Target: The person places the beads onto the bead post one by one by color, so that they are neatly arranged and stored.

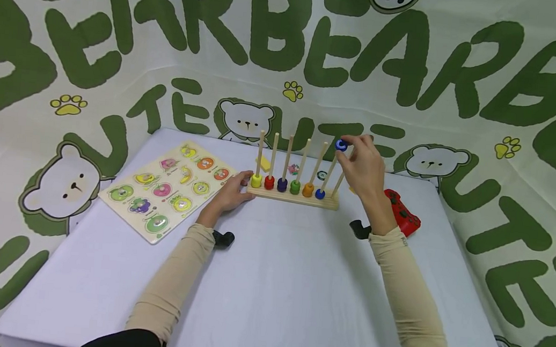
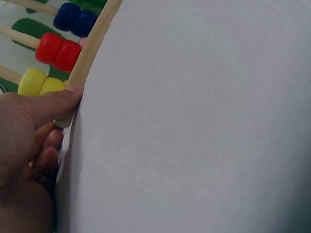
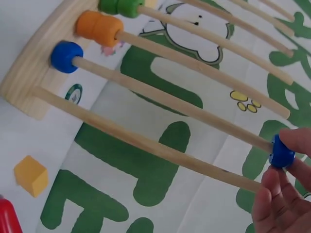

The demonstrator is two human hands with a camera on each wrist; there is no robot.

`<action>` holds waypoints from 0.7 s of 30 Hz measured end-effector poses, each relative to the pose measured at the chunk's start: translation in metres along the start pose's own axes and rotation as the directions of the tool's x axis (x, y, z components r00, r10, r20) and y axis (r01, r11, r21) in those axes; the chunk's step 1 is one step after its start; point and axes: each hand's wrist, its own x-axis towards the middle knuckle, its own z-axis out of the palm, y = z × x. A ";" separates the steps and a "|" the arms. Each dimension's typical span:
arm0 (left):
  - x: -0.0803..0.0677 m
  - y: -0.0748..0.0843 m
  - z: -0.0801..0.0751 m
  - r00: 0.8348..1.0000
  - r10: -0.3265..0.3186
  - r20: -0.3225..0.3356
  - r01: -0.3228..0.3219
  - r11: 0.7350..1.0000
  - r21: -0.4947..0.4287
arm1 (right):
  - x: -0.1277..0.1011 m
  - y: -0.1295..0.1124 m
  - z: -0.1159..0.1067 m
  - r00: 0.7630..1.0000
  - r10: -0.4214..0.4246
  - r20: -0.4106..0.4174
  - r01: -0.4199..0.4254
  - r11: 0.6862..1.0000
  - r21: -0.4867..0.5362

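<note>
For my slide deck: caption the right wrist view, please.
Right hand slips a blue bead onto a wooden peg.

Bright, even light all round me; shadows faint. My head view bows at its edges, and my left hand blurs at eight o'clock.
</note>
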 end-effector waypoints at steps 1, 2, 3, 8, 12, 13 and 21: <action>0.000 0.000 0.000 1.000 0.000 0.002 0.000 1.000 0.001 | 0.000 0.000 0.001 1.000 0.012 0.007 -0.012 1.000 -0.009; 0.000 0.000 0.001 1.000 -0.001 0.003 0.001 1.000 0.002 | -0.001 0.001 0.001 1.000 0.021 0.011 -0.021 1.000 -0.014; 0.000 0.001 0.001 1.000 0.001 0.005 -0.001 1.000 0.004 | -0.002 0.001 0.001 0.999 0.029 0.016 -0.028 0.999 -0.016; -0.001 0.001 0.001 1.000 0.005 0.010 -0.005 1.000 -0.004 | -0.005 0.002 0.001 0.998 0.051 0.046 -0.050 0.998 -0.026; -0.001 -0.001 0.002 1.000 0.006 0.012 -0.006 1.000 -0.004 | -0.006 0.004 0.003 0.996 0.058 0.063 -0.056 0.998 -0.030; -0.001 -0.001 0.002 1.000 0.007 0.012 -0.007 1.000 -0.003 | -0.006 0.004 0.003 0.996 0.059 0.065 -0.057 0.998 -0.030; -0.002 -0.003 0.004 1.000 0.013 0.012 -0.013 1.000 -0.001 | -0.011 0.005 0.006 0.996 0.060 0.071 -0.060 0.998 0.000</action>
